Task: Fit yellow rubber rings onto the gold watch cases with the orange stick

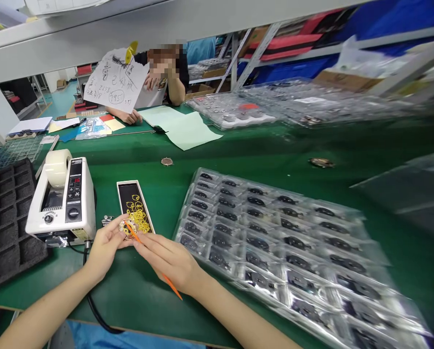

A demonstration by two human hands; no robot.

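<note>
Right hand [173,259] near edge of tray [189,207]

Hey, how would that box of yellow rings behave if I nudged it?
The box would probably slide rather than tip, since it lies flat and low. The yellow rings look thin and loose, so they may shift easily.

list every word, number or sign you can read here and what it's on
"36": red display of the tape dispenser
"795", circled: handwritten sheet across the table; its other writing is not surely legible
Too small or blurred: the dispenser's brand and button labels, and the print on the paper at the top edge
</note>
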